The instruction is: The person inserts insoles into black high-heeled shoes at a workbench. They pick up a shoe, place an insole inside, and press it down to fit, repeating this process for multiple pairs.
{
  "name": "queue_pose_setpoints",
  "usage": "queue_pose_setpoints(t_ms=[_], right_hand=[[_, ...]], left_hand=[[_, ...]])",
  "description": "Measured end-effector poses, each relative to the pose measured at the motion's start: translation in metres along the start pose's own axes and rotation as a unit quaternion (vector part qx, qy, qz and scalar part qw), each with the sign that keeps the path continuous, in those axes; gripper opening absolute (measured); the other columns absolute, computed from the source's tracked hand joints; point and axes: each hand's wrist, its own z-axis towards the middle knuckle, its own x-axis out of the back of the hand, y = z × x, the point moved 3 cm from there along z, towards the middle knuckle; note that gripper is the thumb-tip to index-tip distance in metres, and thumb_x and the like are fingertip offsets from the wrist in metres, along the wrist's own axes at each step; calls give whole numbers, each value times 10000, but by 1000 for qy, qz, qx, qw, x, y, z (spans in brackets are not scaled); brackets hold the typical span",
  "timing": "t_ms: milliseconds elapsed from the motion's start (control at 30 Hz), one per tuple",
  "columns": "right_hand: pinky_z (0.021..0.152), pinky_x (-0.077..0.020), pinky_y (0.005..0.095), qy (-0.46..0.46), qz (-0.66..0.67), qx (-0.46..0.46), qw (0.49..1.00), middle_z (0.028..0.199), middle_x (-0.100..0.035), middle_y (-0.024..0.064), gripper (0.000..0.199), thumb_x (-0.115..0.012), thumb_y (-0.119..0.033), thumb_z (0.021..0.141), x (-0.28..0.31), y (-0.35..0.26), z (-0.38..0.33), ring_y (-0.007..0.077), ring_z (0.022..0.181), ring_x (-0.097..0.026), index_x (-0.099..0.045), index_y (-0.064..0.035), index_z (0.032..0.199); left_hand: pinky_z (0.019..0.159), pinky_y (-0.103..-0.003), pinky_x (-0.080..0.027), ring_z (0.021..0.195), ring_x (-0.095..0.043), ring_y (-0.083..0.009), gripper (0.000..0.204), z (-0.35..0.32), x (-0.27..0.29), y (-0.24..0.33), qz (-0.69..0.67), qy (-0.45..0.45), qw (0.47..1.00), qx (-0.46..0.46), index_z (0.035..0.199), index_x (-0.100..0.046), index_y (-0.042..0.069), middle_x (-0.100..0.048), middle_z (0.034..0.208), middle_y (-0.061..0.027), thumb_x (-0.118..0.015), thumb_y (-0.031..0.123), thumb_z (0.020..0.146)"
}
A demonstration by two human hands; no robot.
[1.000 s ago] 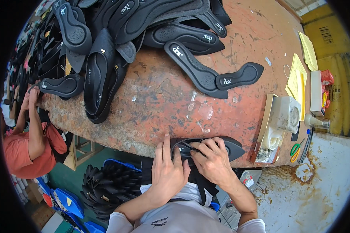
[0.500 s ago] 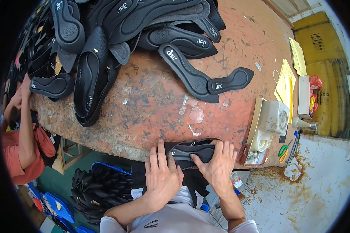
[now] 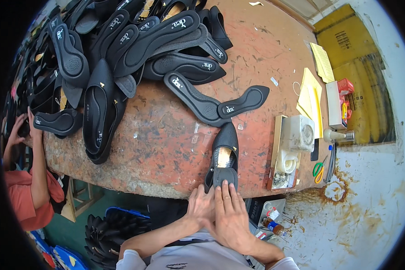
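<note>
A black pointed flat shoe [image 3: 228,137] with a small gold ornament lies at the table's front edge, its toe pointing away from me. A pale, shiny patch shows inside it. Across its rear half a dark grey insole [image 3: 225,175] is raised, partly out of the shoe. My left hand [image 3: 200,206] is closed at the shoe's heel, its fingertips partly hidden. Beside it, my right hand [image 3: 231,215] lays straight fingers flat against the insole, thumb apart. Just past the toe, two loose black insoles [image 3: 191,100] overlap on the table.
A heap of black shoes and insoles [image 3: 157,45] covers the back left. At right stand a box holding white containers [image 3: 297,135], yellow papers [image 3: 309,92] and scissors [image 3: 318,172]. A co-worker's arms [image 3: 37,153] show at far left; black shoes [image 3: 105,240] fill a blue container below.
The shoe has turned from lying crosswise in both hands to pointing away, farther onto the table. Its insole is now raised. My right hand has moved in beside my left.
</note>
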Motion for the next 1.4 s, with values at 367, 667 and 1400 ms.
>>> queue_pose_setpoints(t_ms=[367, 667, 1400], right_hand=[[1289, -170, 705, 8, 33, -49, 998, 1723, -261, 398, 1103, -613, -680, 984, -33, 35, 54, 566, 1618, -234, -331, 171, 1626], [1320, -172, 636, 37, 48, -63, 996, 1640, -375, 432, 1177, -583, -754, 979, -20, 47, 104, 513, 1598, -311, -338, 227, 1580], [1276, -280, 657, -86, 271, 119, 951, 1436, -678, 282, 553, -706, -448, 1008, 30, 41, 66, 429, 1430, -596, -745, 54, 1239]], left_hand=[[1116, -581, -441, 1349, -585, -444, 788, 31, 19, 7, -25, -82, 994, 63, 1581, -519, 25, -541, 1593, -252, -673, 482, 957], [924, -593, -566, 1048, -747, -432, 533, 25, 21, 11, -10, -22, 1000, 8, 1294, -759, 34, -771, 1143, -245, -766, 396, 903], [773, -368, -581, 869, -646, -274, 295, -49, 109, 4, -36, 259, 952, -161, 943, -744, 98, -692, 1111, -83, -910, 284, 785]])
